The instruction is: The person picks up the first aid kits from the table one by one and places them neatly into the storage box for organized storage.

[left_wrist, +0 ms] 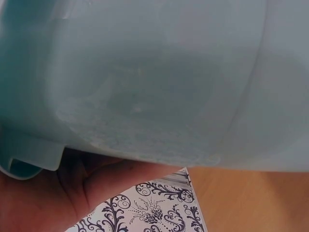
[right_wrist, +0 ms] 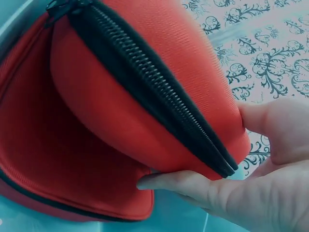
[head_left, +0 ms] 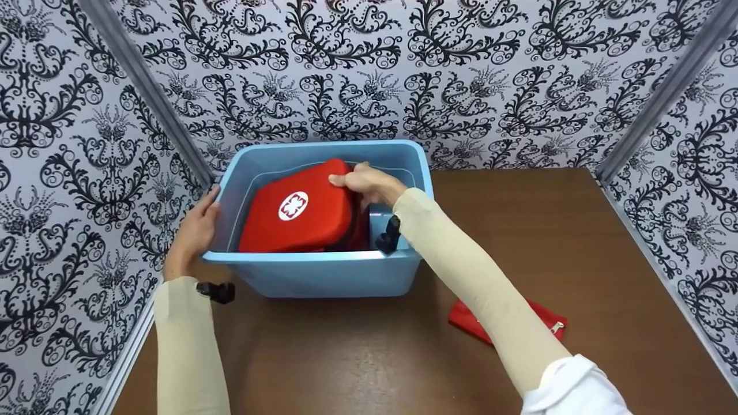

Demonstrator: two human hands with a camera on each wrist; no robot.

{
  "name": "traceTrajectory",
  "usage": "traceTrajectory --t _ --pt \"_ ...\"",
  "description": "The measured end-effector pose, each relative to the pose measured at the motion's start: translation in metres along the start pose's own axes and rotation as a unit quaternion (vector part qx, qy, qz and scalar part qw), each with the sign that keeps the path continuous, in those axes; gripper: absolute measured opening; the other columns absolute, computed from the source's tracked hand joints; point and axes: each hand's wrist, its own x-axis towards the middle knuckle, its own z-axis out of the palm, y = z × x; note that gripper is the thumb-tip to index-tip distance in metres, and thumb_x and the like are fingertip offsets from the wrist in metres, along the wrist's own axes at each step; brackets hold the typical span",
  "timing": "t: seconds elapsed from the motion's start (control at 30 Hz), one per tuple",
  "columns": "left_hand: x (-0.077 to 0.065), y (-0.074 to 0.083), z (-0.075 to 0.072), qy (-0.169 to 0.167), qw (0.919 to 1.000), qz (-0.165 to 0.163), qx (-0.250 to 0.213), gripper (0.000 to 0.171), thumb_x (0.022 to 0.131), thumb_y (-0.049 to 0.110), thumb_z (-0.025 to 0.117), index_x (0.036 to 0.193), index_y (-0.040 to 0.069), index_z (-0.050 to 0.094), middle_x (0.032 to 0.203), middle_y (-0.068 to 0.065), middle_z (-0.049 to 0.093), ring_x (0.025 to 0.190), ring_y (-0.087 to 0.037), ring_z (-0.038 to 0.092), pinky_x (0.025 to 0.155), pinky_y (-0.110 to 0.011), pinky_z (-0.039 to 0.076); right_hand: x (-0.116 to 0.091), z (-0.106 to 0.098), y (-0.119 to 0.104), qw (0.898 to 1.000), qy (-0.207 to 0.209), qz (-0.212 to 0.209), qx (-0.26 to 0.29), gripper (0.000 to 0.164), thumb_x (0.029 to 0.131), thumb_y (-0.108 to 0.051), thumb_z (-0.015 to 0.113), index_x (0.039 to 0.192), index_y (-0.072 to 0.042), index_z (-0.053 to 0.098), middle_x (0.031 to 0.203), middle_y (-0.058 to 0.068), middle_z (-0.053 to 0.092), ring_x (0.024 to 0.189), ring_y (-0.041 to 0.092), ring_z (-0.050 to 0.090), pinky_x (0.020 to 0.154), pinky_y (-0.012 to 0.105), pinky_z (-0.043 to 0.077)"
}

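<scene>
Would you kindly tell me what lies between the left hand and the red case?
The blue bin's left wall does: the left hand is on its outer side, while the red case sits inside. The head view shows this.

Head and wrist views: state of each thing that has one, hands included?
Light-blue rectangular plastic bin: upright, open-topped.
Red fabric case with white oval emblem: inside bin, askew; zipped or not, can't tell.
Red zippered pouch: lying on brown table, partly hidden; zip state unclear.
Left hand: touching bin's left side.
Right hand: pinching case's right corner.
</scene>
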Motion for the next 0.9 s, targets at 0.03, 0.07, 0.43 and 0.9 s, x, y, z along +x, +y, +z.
traceTrajectory --t 0.03,0.07,0.43,0.9 --pt "0.0 0.0 0.0 0.002 1.0 0.003 -0.003 0.052 0.111 0.032 0.022 0.161 0.028 0.011 0.169 -0.014 0.005 0.154 -0.047 0.008 0.126 -0.062 0.008 0.001 -0.001 0.0 1.0 -0.004 0.004 -0.004 0.045 0.102 -0.031 0.058 0.133 0.0 0.05 0.102 0.013 0.067 0.081 0.022 0.07 0.066 0.038 0.064" --pt "0.0 0.001 0.0 0.004 1.0 0.006 -0.005 0.052 0.111 0.031 0.022 0.161 0.026 0.011 0.169 -0.014 0.005 0.154 -0.045 0.008 0.127 -0.061 0.007 0.002 -0.002 0.0 1.0 -0.006 0.01 -0.013 0.045 0.102 -0.031 0.058 0.133 0.0 0.049 0.103 0.014 0.066 0.083 0.023 0.07 0.067 0.038 0.064" --pt "0.001 0.001 0.003 0.007 0.9999 0.011 -0.007 0.052 0.111 0.03 0.023 0.162 0.023 0.013 0.169 -0.012 0.005 0.155 -0.043 0.007 0.128 -0.058 0.006 0.01 -0.012 0.008 0.993 -0.026 0.061 -0.101 0.039 0.102 -0.022 0.058 0.133 0.0 0.05 0.123 0.021 0.065 0.105 0.031 0.067 0.089 0.047 0.062" --pt "-0.001 0.0 0.0 -0.001 1.0 -0.007 -0.005 0.052 0.111 0.035 0.021 0.161 0.033 0.009 0.169 -0.009 0.0 0.154 -0.047 0.006 0.125 -0.064 0.006 0.019 -0.008 0.021 0.991 0.02 0.035 -0.131 0.037 0.099 -0.023 0.064 0.124 0.004 0.056 0.101 0.01 0.062 0.082 0.02 0.065 0.083 0.039 0.064"
